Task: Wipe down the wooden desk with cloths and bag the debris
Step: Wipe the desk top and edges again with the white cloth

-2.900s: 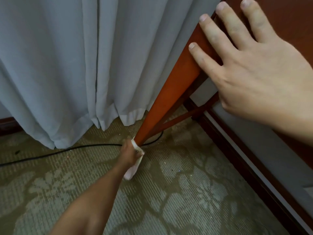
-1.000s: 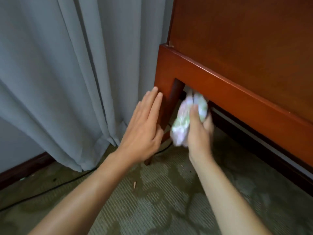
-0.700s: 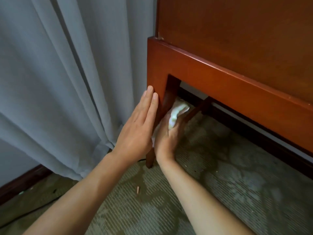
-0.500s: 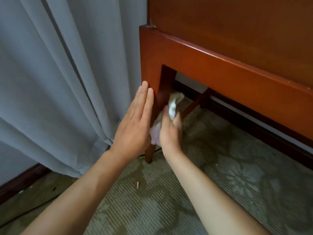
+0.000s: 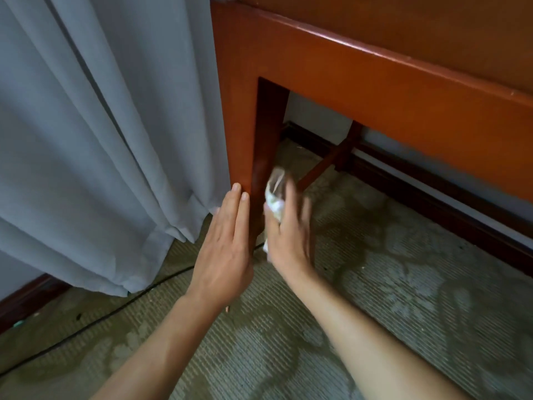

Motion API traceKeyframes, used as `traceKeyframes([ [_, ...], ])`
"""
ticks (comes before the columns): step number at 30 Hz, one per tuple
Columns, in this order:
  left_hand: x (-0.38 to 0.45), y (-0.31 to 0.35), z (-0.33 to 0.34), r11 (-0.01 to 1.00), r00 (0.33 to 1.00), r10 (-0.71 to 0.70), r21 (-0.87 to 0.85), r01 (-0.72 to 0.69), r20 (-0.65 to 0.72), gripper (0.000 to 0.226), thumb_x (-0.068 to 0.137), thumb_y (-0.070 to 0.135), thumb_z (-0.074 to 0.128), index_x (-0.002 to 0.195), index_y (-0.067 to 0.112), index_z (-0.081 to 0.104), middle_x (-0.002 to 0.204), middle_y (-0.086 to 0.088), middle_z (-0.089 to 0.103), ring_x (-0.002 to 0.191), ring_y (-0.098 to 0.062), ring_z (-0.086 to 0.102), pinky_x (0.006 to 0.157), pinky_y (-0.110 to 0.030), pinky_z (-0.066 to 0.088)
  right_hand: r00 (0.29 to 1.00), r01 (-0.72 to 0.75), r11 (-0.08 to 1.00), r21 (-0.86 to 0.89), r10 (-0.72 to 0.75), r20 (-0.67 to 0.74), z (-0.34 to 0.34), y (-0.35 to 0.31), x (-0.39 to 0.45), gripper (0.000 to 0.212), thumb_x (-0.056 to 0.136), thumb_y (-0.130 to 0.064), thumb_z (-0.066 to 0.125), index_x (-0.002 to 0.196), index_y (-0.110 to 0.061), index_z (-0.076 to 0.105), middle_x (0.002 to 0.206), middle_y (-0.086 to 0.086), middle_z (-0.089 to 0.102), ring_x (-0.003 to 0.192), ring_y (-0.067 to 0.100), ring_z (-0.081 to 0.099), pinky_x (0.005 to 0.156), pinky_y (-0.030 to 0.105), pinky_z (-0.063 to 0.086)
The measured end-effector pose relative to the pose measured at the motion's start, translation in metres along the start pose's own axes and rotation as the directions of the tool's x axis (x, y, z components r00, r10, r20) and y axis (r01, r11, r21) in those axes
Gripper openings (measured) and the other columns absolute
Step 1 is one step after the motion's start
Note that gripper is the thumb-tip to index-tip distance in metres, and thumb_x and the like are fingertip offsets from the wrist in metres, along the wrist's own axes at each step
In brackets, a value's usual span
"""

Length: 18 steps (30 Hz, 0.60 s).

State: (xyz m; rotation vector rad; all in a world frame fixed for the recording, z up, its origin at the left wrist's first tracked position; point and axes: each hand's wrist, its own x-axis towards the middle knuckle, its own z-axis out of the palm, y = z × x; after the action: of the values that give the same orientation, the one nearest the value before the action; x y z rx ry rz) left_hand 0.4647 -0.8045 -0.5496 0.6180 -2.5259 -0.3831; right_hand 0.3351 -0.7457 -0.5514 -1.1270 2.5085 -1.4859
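Right hand: grip curled round a crumpled white cloth with pale green marks, thumb and fingers holding the wad against the inner face of the reddish-brown wooden desk leg. Motion blur over the fingers; exact finger spread not readable. Cloth low on the leg, near the floor, one corner poking out below the palm.

Left hand: grip fully open, fingers straight and together, holding nothing. Fingertips touching the outer front edge of the same leg, just beside the right hand, leg between the two.

Above: front rail and darker tabletop of the desk. Left of the leg: grey pleated curtain, hem reaching the floor. Below: patterned olive carpet; thin black cable running across it under the curtain hem. Dark wooden skirting along the wall behind the desk.
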Motion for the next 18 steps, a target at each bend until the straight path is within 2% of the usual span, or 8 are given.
traceKeyframes([
  [1, -0.002, -0.002, 0.006, 1.000, 1.000, 0.001, -0.006, -0.001, -0.009, 0.089, 0.083, -0.015, 0.042, 0.162, -0.004, 0.003, 0.171, -0.023, -0.003, 0.160, -0.033, 0.001, 0.123, -0.057, 0.029, 0.991, 0.080, 0.995, 0.054, -0.074, -0.110, -0.001, -0.009, 0.004, 0.060, 0.101, -0.043, 0.052, 0.157, -0.027, 0.035, 0.145, 0.009, 0.041, 0.125, 0.026, 0.056, 0.096, 0.035, 0.053],
  [3, 0.000, -0.002, 0.013, 0.998, 1.000, -0.030, -0.052, 0.030, 0.003, 0.088, 0.095, -0.007, 0.052, 0.164, 0.003, -0.002, 0.173, -0.015, -0.007, 0.161, -0.026, -0.004, 0.127, -0.051, 0.021, 0.984, 0.118, 0.973, 0.198, -0.088, -0.152, 0.012, -0.028, 0.007, 0.067, 0.099, -0.043, 0.052, 0.159, -0.024, 0.031, 0.148, 0.010, 0.036, 0.132, 0.024, 0.050, 0.103, 0.030, 0.050],
  [6, -0.004, -0.005, 0.025, 0.992, 0.995, -0.085, -0.090, 0.089, 0.044, 0.083, 0.106, 0.012, 0.054, 0.165, 0.008, -0.004, 0.174, -0.008, -0.008, 0.160, -0.019, -0.008, 0.129, -0.044, 0.015, 0.993, 0.111, 0.968, 0.226, -0.097, -0.071, 0.035, -0.021, -0.007, 0.072, 0.102, -0.033, 0.057, 0.163, -0.026, 0.020, 0.152, 0.012, 0.032, 0.136, 0.026, 0.048, 0.106, 0.034, 0.052],
  [8, -0.014, -0.009, 0.038, 0.996, 0.995, -0.088, -0.001, 0.088, 0.049, 0.078, 0.099, 0.001, 0.048, 0.163, 0.000, 0.002, 0.172, -0.018, -0.002, 0.161, -0.027, 0.000, 0.127, -0.051, 0.024, 0.992, 0.075, 0.976, 0.205, -0.094, 0.086, 0.037, 0.018, -0.014, 0.070, 0.104, -0.029, 0.059, 0.164, -0.025, 0.023, 0.151, 0.007, 0.034, 0.133, 0.021, 0.050, 0.104, 0.029, 0.050],
  [11, -0.029, -0.011, 0.057, 0.994, 0.994, -0.100, 0.049, 0.098, 0.037, 0.079, 0.084, -0.009, 0.038, 0.160, -0.008, 0.015, 0.168, -0.030, 0.012, 0.158, -0.038, 0.013, 0.121, -0.057, 0.032, 0.942, 0.041, 0.999, 0.032, -0.050, 0.333, 0.021, 0.088, -0.015, 0.063, 0.096, -0.027, 0.060, 0.156, -0.033, 0.041, 0.149, -0.002, 0.042, 0.126, 0.024, 0.057, 0.100, 0.041, 0.052],
  [15, -0.036, -0.003, 0.072, 0.978, 0.995, -0.048, 0.205, 0.029, 0.091, 0.078, 0.080, -0.002, 0.042, 0.156, -0.011, 0.027, 0.168, -0.031, 0.005, 0.158, -0.042, 0.007, 0.127, -0.056, 0.019, 0.963, 0.142, 0.966, -0.216, -0.085, 0.255, 0.007, 0.128, 0.025, 0.071, 0.089, -0.017, 0.071, 0.152, -0.041, 0.046, 0.146, 0.002, 0.048, 0.113, 0.028, 0.061, 0.084, 0.036, 0.055],
  [17, -0.038, -0.001, 0.081, 0.954, 0.991, 0.000, 0.296, -0.040, 0.133, 0.076, 0.081, 0.001, 0.047, 0.154, -0.012, 0.031, 0.170, -0.027, 0.003, 0.159, -0.039, 0.001, 0.129, -0.053, 0.008, 0.957, 0.206, 0.907, -0.368, -0.109, 0.268, 0.023, 0.131, 0.065, 0.066, 0.090, -0.024, 0.071, 0.150, -0.041, 0.047, 0.141, 0.003, 0.050, 0.112, 0.027, 0.060, 0.082, 0.032, 0.051],
  [18, -0.040, 0.000, 0.086, 0.941, 0.984, 0.031, 0.326, -0.088, 0.175, 0.073, 0.083, 0.004, 0.047, 0.153, -0.011, 0.033, 0.170, -0.025, 0.002, 0.159, -0.038, -0.001, 0.129, -0.051, 0.004, 0.960, 0.167, 0.898, -0.406, -0.055, 0.274, 0.034, 0.128, 0.078, 0.057, 0.091, -0.036, 0.067, 0.144, -0.044, 0.048, 0.134, 0.000, 0.053, 0.109, 0.025, 0.061, 0.080, 0.031, 0.051],
])
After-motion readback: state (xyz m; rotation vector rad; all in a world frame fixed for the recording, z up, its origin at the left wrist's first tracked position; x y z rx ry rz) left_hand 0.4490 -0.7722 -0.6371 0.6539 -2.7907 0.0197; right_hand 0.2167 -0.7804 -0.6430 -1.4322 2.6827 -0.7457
